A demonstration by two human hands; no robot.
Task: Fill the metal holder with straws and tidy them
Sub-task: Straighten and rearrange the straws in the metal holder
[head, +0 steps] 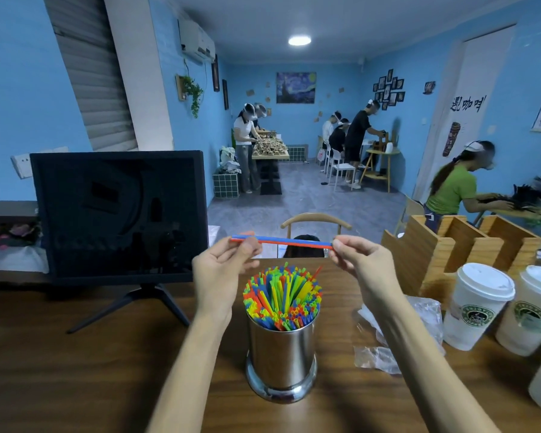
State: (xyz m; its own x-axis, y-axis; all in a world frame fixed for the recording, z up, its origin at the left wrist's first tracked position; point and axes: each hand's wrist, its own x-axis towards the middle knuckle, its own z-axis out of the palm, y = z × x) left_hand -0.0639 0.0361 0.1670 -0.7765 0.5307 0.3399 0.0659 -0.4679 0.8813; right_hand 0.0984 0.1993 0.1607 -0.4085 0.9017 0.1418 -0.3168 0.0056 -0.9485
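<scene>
Left hand (222, 270) and right hand (361, 264) each pinch one end of blue and red straws (291, 241) — held level above metal holder (281, 354) on wooden table (75, 370), packed with coloured straws (281, 296).

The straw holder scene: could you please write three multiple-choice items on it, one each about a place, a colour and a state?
1. Where is the metal holder?
A. on the wooden table
B. on a chair
C. on the floor

2. Which colours are the held straws?
A. yellow and green
B. blue and red
C. black and white

3. How are those straws held?
A. upright in one hand
B. level between both hands
C. lying on the table

Answers: 1 A, it stands on the table. 2 B, both colours show. 3 B, left hand and right hand pinch opposite ends.
</scene>
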